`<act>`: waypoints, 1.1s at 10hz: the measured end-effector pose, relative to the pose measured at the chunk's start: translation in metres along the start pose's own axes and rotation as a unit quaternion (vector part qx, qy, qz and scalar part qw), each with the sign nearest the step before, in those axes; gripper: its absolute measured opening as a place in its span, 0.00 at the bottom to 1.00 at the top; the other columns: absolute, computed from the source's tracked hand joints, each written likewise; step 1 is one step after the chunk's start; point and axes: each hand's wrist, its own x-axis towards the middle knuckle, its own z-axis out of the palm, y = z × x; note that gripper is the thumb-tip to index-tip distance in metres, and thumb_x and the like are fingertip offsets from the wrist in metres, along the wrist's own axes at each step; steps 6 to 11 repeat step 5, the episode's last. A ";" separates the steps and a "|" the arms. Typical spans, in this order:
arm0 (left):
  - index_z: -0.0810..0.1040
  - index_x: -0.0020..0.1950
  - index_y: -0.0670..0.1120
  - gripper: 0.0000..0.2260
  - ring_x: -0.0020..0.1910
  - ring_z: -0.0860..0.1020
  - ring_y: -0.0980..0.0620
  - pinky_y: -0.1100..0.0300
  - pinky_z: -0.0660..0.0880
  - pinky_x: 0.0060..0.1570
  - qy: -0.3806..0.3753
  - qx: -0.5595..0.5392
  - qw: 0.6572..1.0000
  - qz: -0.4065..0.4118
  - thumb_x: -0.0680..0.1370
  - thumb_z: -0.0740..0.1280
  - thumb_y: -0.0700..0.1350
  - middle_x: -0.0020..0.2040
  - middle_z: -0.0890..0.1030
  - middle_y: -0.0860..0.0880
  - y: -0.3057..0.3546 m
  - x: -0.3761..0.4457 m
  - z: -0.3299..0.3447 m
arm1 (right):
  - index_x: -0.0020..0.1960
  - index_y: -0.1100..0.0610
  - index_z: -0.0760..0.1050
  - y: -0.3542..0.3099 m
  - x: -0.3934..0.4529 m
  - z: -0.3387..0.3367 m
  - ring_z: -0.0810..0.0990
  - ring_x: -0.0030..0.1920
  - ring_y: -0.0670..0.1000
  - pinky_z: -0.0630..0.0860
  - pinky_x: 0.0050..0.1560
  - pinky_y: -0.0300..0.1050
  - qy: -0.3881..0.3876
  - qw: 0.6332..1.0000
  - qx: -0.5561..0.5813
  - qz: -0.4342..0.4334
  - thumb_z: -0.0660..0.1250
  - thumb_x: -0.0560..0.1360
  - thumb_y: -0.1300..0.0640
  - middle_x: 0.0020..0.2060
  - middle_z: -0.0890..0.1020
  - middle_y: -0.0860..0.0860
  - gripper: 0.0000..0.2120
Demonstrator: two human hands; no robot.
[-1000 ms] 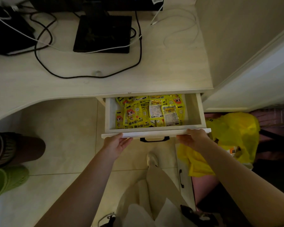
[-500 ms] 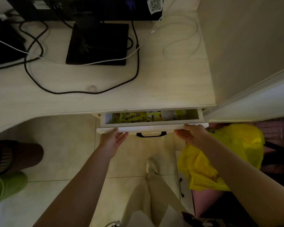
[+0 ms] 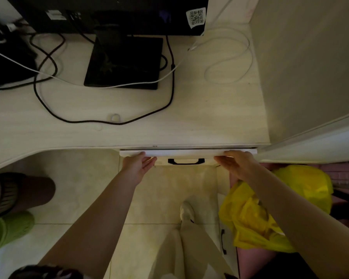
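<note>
Left grip (image 3: 138, 165) and right grip (image 3: 237, 164) press the drawer front (image 3: 187, 152) with straight, unclenched fingers

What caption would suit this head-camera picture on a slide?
Left hand and right hand press on the nearly shut white drawer under the desk, flanking its black handle.

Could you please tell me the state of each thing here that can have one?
Drawer: almost shut, a thin dark gap left under the desk edge.
Left hand: open, straight fingers against the drawer front.
Right hand: open, fingers against the drawer front.
Handle: untouched, between the hands.
Yellow bag: crumpled, below the right arm.
White cable: loosely looped on the desk.
</note>
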 end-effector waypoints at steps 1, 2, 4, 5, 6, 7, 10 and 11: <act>0.72 0.49 0.35 0.03 0.47 0.79 0.40 0.51 0.75 0.55 -0.001 0.013 1.000 -0.003 0.81 0.59 0.33 0.53 0.76 0.35 0.005 0.002 0.003 | 0.45 0.69 0.71 -0.003 0.003 0.003 0.81 0.39 0.61 0.82 0.35 0.52 -0.011 1.000 0.005 -0.001 0.59 0.75 0.74 0.39 0.79 0.66 0.04; 0.65 0.69 0.35 0.16 0.52 0.79 0.39 0.52 0.76 0.53 0.005 0.026 1.000 0.001 0.81 0.58 0.33 0.61 0.75 0.36 0.006 0.006 0.001 | 0.45 0.68 0.72 -0.003 0.004 0.004 0.83 0.35 0.57 0.83 0.36 0.48 -0.022 1.000 0.010 -0.019 0.58 0.74 0.75 0.33 0.81 0.62 0.06; 0.58 0.75 0.43 0.24 0.42 0.80 0.45 0.54 0.77 0.50 0.014 0.068 0.997 0.014 0.80 0.60 0.34 0.57 0.77 0.40 0.009 -0.009 -0.007 | 0.44 0.67 0.72 -0.003 -0.006 0.000 0.81 0.42 0.57 0.82 0.43 0.48 -0.021 0.999 0.000 -0.027 0.59 0.76 0.73 0.41 0.79 0.61 0.05; 0.58 0.75 0.45 0.27 0.44 0.80 0.44 0.52 0.77 0.51 -0.009 0.095 0.995 0.029 0.78 0.62 0.34 0.59 0.77 0.40 0.004 -0.024 -0.012 | 0.50 0.65 0.70 0.002 -0.015 -0.005 0.80 0.45 0.58 0.77 0.49 0.50 0.005 0.998 -0.058 -0.031 0.59 0.77 0.70 0.47 0.78 0.61 0.04; 0.58 0.75 0.45 0.27 0.44 0.80 0.44 0.52 0.77 0.51 -0.009 0.095 0.995 0.029 0.78 0.62 0.34 0.59 0.77 0.40 0.004 -0.024 -0.012 | 0.50 0.65 0.70 0.002 -0.015 -0.005 0.80 0.45 0.58 0.77 0.49 0.50 0.005 0.998 -0.058 -0.031 0.59 0.77 0.70 0.47 0.78 0.61 0.04; 0.58 0.75 0.45 0.27 0.44 0.80 0.44 0.52 0.77 0.51 -0.009 0.095 0.995 0.029 0.78 0.62 0.34 0.59 0.77 0.40 0.004 -0.024 -0.012 | 0.50 0.65 0.70 0.002 -0.015 -0.005 0.80 0.45 0.58 0.77 0.49 0.50 0.005 0.998 -0.058 -0.031 0.59 0.77 0.70 0.47 0.78 0.61 0.04; 0.58 0.75 0.45 0.27 0.44 0.80 0.44 0.52 0.77 0.51 -0.009 0.095 0.995 0.029 0.78 0.62 0.34 0.59 0.77 0.40 0.004 -0.024 -0.012 | 0.50 0.65 0.70 0.002 -0.015 -0.005 0.80 0.45 0.58 0.77 0.49 0.50 0.005 0.998 -0.058 -0.031 0.59 0.77 0.70 0.47 0.78 0.61 0.04; 0.58 0.75 0.45 0.27 0.44 0.80 0.44 0.52 0.77 0.51 -0.009 0.095 0.995 0.029 0.78 0.62 0.34 0.59 0.77 0.40 0.004 -0.024 -0.012 | 0.50 0.65 0.70 0.002 -0.015 -0.005 0.80 0.45 0.58 0.77 0.49 0.50 0.005 0.998 -0.058 -0.031 0.59 0.77 0.70 0.47 0.78 0.61 0.04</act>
